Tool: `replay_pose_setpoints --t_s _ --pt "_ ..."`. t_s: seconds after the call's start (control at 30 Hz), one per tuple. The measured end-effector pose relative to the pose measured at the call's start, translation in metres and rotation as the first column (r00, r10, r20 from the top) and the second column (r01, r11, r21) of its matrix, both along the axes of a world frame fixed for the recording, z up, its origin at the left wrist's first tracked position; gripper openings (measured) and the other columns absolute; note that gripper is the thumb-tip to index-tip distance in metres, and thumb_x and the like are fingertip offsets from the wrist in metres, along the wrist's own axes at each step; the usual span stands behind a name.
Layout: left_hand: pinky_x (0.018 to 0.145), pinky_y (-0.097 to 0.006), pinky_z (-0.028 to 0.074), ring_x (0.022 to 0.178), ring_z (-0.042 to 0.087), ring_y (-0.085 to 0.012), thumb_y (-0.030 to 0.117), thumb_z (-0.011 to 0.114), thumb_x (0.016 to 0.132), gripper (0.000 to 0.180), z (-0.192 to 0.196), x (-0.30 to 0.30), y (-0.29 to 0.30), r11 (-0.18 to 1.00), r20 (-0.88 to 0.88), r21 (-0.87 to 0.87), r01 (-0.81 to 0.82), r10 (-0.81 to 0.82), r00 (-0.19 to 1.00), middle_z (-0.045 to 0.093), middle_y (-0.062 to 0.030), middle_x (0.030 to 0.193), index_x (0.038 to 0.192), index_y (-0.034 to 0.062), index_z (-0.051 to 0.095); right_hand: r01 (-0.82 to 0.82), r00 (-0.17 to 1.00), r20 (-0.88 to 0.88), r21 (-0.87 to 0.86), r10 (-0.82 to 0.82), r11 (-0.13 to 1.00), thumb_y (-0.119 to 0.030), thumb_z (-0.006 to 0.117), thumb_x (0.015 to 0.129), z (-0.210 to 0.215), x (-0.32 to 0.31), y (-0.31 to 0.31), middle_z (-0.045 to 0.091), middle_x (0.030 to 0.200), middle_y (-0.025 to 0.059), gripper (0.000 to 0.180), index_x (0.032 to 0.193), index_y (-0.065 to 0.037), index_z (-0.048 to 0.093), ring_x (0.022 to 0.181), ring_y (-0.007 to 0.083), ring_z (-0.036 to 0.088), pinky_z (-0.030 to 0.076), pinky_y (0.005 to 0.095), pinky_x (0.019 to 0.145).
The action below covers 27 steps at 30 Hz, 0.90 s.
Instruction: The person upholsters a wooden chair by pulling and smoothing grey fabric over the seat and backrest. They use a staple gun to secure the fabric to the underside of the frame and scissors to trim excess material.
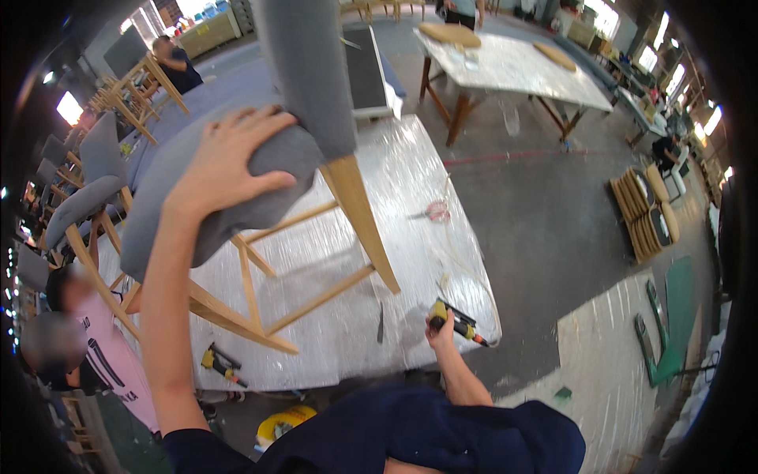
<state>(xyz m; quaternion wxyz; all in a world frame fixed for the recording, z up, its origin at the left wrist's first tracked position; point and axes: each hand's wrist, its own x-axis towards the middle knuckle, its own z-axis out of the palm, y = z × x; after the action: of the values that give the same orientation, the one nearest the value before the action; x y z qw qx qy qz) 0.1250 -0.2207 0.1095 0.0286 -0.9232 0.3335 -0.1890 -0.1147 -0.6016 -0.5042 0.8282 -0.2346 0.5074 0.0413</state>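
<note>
A grey upholstered chair (150, 217) with pale wooden legs stands tilted on a table (410, 158) wrapped in clear plastic film. My left hand (229, 162) lies on the chair's padded seat, fingers spread and thumb apart. The chair's tall grey back rises just beyond my fingertips. Low at the table's right corner, my right hand (439, 333) is wrapped around a yellow-and-black staple gun (464, 325). A pair of scissors (434, 212) with pinkish handles and a slim dark tool (380, 322) rest on the film. A second staple gun (221, 363) lies near the table's front left.
At my left, a person in a pink shirt (118, 355) stands beside another grey chair (91, 197). Across the aisle is a large film-covered table (513, 67) with brown pads. Stacked padded pieces (643, 209) sit on the floor to the right. A hose (491, 276) runs along the table's right edge.
</note>
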Motion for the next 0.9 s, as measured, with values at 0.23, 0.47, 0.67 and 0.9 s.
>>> replay_pose_setpoints --t_s 0.23,0.47,0.67,0.9 --pt "0.109 -0.047 0.046 0.135 0.057 -0.0323 0.027 0.084 0.079 0.059 -0.031 -0.057 -0.044 0.991 0.177 0.094 0.099 -0.114 0.978 0.061 -0.0075 0.146 0.135 0.0185 0.068 -0.921 -0.033 -0.435 -0.337 0.900 -0.197 -0.063 0.059 0.094 -0.046 -0.041 -0.016 0.081 0.087 0.0098 0.063 0.094 -0.003 0.077 0.081 0.0242 0.079 0.059 0.0378 0.076" --pt "0.106 -0.049 0.048 0.134 0.059 -0.0353 0.023 0.084 0.076 0.055 -0.056 -0.112 -0.070 0.983 0.197 0.181 0.009 -0.046 0.979 0.061 -0.0101 0.146 0.131 0.0200 0.073 -0.723 0.166 -0.466 -0.657 0.869 -0.214 -0.032 0.062 0.096 -0.056 -0.051 -0.051 0.078 0.080 0.0122 0.030 0.096 -0.006 0.077 0.073 0.0271 0.077 0.060 0.0413 0.072" --pt "0.097 -0.051 0.050 0.124 0.062 -0.0346 0.025 0.082 0.073 0.044 -0.070 -0.134 -0.087 0.984 0.283 0.174 -0.022 -0.029 0.959 0.063 -0.0079 0.128 0.116 0.0234 0.071 -0.306 -0.176 -0.574 -0.741 0.800 -0.598 -0.031 0.062 0.094 -0.011 0.017 0.022 0.078 0.107 0.0163 0.029 0.114 -0.012 0.072 0.097 0.0397 0.074 0.058 0.0510 0.084" --pt "0.104 -0.052 0.049 0.131 0.060 -0.0357 0.039 0.080 0.074 0.047 -0.076 -0.160 -0.100 0.993 0.281 0.100 -0.055 0.025 0.959 0.062 -0.0079 0.131 0.118 0.0321 0.067 -0.267 -0.255 -0.745 -0.558 0.616 -0.786 -0.030 0.057 0.093 -0.042 0.114 0.097 0.072 0.128 0.0213 0.042 0.127 -0.010 0.071 0.118 0.0412 0.069 0.055 0.0525 0.100"
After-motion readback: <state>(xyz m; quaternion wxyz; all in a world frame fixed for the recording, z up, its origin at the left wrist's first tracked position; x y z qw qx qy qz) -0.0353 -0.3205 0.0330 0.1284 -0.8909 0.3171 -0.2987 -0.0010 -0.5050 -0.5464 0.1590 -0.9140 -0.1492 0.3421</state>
